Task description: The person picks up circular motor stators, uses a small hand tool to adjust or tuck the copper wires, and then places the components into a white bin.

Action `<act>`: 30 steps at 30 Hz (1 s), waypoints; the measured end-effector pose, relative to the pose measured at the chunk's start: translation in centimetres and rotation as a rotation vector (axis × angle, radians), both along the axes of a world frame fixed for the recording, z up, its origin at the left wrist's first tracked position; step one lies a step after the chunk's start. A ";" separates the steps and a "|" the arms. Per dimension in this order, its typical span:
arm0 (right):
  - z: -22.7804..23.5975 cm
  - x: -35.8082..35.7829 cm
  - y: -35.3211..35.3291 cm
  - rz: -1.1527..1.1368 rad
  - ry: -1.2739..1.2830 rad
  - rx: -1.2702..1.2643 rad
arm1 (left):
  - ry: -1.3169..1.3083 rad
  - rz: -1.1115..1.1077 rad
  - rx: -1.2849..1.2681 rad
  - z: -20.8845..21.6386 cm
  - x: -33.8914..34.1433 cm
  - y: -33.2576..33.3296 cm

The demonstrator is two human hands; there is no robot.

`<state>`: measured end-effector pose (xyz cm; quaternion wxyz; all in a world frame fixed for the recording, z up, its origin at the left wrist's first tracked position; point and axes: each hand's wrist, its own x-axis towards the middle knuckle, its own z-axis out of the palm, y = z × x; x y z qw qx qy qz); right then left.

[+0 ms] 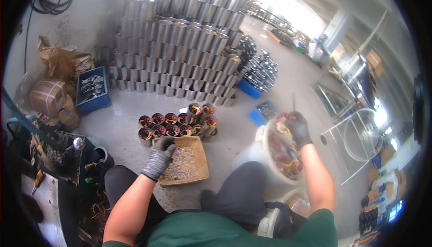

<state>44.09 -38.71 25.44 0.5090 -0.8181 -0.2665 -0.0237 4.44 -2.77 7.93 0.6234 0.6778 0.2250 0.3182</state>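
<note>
My left hand [157,160], in a grey glove, is at the left side of a shallow cardboard box [204,159]. Its fingers curl in; anything between them is hidden. Small multicoloured bits [182,164] cover the box bottom. To the right, my right hand [299,129], in a dark glove, is raised at the far rim of a white bucket [263,150]. A thin dark rod [294,102] sticks up from its closed fingers. Against those fingers lies a ring-shaped part with red windings [282,121], blurred. More wound parts with coloured wires [288,164] fill the bucket.
Metal cylinders with red windings and yellow wires [171,119] stand beyond the box. Behind them rises a tall stack of metal tubes [180,58]. Blue crates [107,98] hold metal parts. A bench with tools [38,182] flanks my left leg; a wire frame [353,139] stands right.
</note>
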 end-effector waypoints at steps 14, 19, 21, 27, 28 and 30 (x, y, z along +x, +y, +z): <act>-14.1 -25.1 22.7 0.512 0.766 0.099 | 0.237 -0.099 0.061 -0.8 -0.5 -1.1; -15.4 -22.6 21.3 0.597 1.215 0.060 | 0.230 -0.095 0.253 -1.1 -0.2 -0.7; -14.4 -22.9 21.5 0.565 1.262 0.065 | 0.283 -0.108 0.195 -1.4 -0.4 -0.4; -12.3 -24.0 21.2 0.644 0.909 -0.131 | 0.326 -0.162 0.132 -0.6 -0.4 -0.5; -13.5 -24.0 21.3 0.569 0.913 -0.098 | 0.329 -0.171 0.133 -0.3 -0.4 -0.8; -15.3 -23.8 21.4 0.527 0.919 0.020 | 0.203 -0.200 0.038 -0.1 -0.5 -1.3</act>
